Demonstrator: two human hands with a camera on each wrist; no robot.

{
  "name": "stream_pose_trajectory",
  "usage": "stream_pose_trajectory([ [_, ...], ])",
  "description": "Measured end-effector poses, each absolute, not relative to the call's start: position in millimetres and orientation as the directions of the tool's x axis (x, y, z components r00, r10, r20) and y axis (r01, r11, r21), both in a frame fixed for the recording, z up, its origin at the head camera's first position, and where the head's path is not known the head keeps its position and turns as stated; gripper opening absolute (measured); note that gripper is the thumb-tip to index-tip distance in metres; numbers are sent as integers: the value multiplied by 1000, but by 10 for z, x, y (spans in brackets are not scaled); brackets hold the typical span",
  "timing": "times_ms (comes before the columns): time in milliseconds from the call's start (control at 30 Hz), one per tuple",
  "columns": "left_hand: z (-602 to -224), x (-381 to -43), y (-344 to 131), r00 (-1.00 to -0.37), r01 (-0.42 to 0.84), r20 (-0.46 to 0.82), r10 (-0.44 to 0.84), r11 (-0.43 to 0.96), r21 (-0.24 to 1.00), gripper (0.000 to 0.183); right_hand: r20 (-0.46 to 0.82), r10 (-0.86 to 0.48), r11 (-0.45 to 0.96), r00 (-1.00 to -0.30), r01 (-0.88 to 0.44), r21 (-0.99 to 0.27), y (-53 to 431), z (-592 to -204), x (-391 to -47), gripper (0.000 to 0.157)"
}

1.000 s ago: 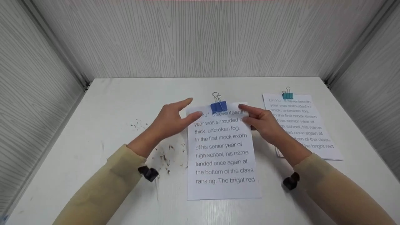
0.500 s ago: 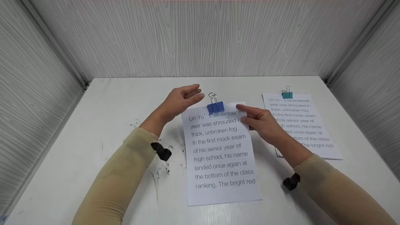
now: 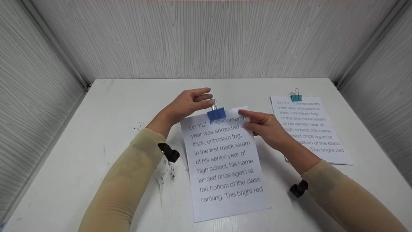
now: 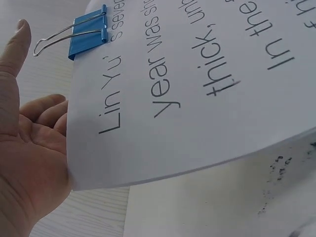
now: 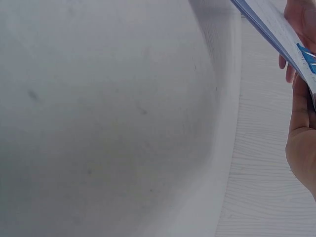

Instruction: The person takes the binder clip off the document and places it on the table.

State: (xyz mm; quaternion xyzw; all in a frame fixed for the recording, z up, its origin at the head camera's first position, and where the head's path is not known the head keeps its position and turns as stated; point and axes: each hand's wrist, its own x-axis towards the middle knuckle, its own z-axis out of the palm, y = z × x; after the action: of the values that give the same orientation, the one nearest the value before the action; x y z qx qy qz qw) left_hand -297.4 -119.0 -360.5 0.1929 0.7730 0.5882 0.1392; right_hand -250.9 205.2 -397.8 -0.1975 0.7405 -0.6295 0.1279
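Note:
A stack of printed paper (image 3: 222, 167), tilted up with its top end raised, carries a blue binder clip (image 3: 216, 113) on its top edge. My right hand (image 3: 268, 129) pinches the stack by its upper right edge, thumb on the printed face. Beside the top left corner is my left hand (image 3: 185, 104), its fingers extended near the clip's wire handles (image 3: 214, 103). In the left wrist view the thumb (image 4: 15, 54) stands apart from those handles, and the other fingers partly disappear behind the paper. The right wrist view shows right-hand fingers under the stack (image 5: 269, 29).
A second printed stack (image 3: 305, 129) with a teal binder clip (image 3: 296, 97) lies at the right on the white table (image 3: 80, 145), partly behind my right forearm. Dark smudges (image 3: 169, 170) mark the table left of the held paper. Grey wood-patterned panels (image 3: 206, 38) enclose the back and sides.
My left hand has moved up and right from the paper's left edge to beside the clip handles. The stack has turned slightly and shifted left and toward me, still pinched by my right hand.

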Motion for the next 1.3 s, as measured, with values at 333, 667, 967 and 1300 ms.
stream_pose_trajectory([
  [333,-3601,-2992,-1154,-887,108,12,462,182,977,76,66,-466,129,-882,-141,-982,2034,-3983,-2506,51],
  [667,-3616,-3000,-1172,-886,65,-12,464,150,987,68,68,-466,126,-882,-142,-982,2038,-3996,-2510,51],
  [967,-3602,-2974,-1164,-902,39,-11,433,106,994,69,64,-453,123,-889,-133,-984,2037,-4020,-2531,52],
  [1300,-3607,-2941,-1092,-921,26,-3,389,68,997,71,13,-429,168,-903,-95,-981,2037,-4023,-2532,52],
])
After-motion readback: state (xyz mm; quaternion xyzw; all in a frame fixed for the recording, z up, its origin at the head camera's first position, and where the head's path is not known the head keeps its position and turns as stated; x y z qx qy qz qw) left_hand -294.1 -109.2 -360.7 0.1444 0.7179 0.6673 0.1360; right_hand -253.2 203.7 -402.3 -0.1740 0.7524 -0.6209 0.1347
